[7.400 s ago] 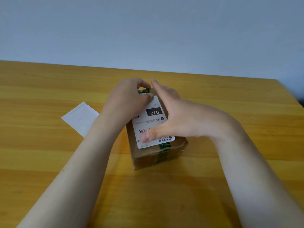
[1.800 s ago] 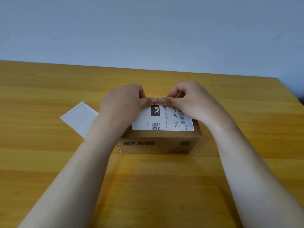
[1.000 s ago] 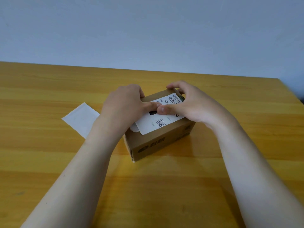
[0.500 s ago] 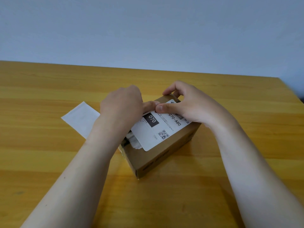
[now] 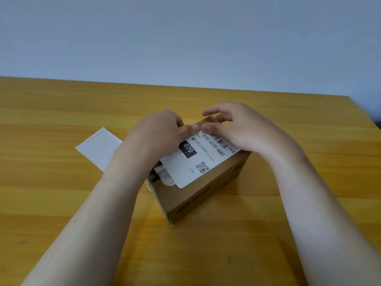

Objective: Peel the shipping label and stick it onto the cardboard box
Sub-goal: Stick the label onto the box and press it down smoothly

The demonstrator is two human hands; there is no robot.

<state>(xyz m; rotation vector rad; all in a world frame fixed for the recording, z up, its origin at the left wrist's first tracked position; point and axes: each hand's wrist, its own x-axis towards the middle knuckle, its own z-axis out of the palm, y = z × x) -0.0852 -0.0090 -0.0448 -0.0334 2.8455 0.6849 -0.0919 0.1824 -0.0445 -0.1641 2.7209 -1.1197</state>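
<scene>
Head view: cardboard box [image 5: 203,195] sits on the wooden table [image 5: 61,203] near centre, turned at an angle w/ one lower corner pointing toward the camera. Shipping label [image 5: 198,159] lies on the box top, white w/ black print: "070" in a dark block, "070-070-A80", a barcode along the far edge, a QR code nearer the camera. Label's near corner juts past the box's top edge and hangs over the side face, not flat against it. Left hand [image 5: 156,135] rests on the label's left part, palm down, fingers loosely curled, thumb stretched out flat onto the label; not gripping anything, just pressing down. Right hand [image 5: 239,126] covers the label's far-right part and the box's far corner, fingers spread and relaxed, index raised off the surface, thumb tip pressed on the label beside the barcode. The two thumb tips nearly meet over the label's far edge; cannot tell if they touch. Under the label at the box's left end, some crumpled white stuff [image 5: 164,174] shows at an opening; cannot tell what it is. A blank white backing sheet [image 5: 99,148] lies flat on the table to the left of the box, partly behind the left forearm, apart from the box. Both forearms are bare, coming in from the bottom corners. Pale blue-grey wall [image 5: 185,38] behind the table's far edge.
</scene>
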